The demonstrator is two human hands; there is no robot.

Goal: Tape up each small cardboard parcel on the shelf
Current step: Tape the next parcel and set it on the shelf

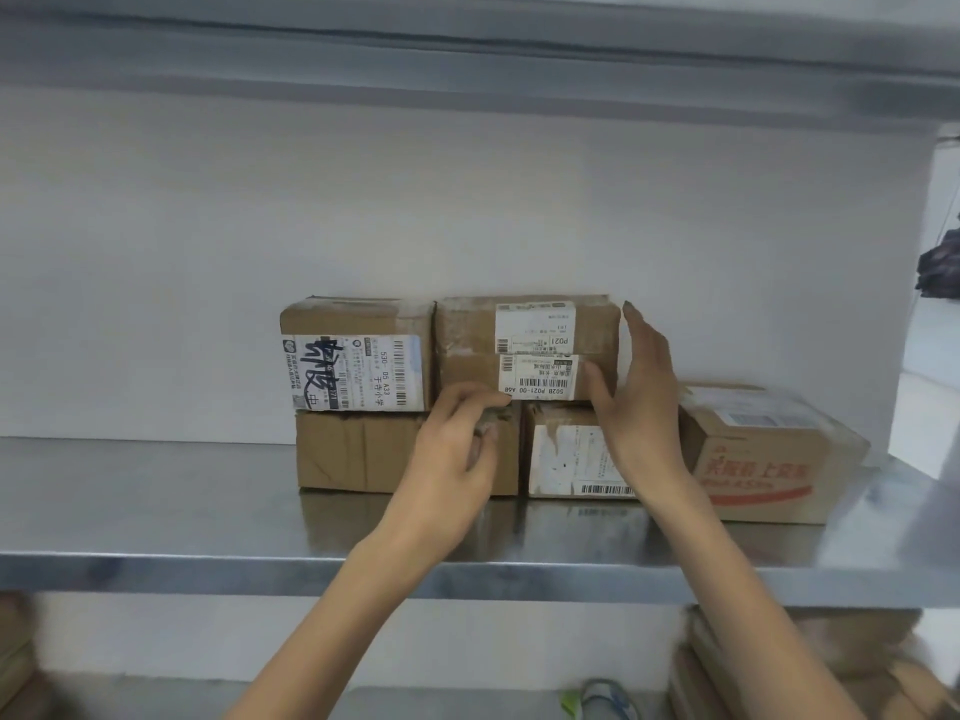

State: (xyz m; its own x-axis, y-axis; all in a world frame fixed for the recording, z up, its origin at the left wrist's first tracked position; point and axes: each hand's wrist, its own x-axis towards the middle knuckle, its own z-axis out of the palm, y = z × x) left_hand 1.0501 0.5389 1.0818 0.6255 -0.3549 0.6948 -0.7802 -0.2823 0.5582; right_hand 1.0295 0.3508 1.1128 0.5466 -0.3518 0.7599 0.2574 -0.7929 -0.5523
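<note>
Four small cardboard parcels stand in two stacks on the steel shelf [156, 506]. At the top left is a labelled parcel [358, 356] with black marker writing, on a plain parcel [353, 452]. The top right parcel [467, 345] carries two white labels and sits on a parcel [563, 454] with a torn white label. My left hand [452, 449] has curled fingers and pinches the top right parcel's lower left corner. My right hand [641, 392] lies with straight fingers along that parcel's right side, thumb on its front.
A fifth, wider parcel [769, 459] with red print stands to the right of the stacks, touching my right wrist. The upper shelf [467, 59] hangs overhead. Below, blurred cardboard [779, 667] and a green and blue object [605, 701] lie on the lower level.
</note>
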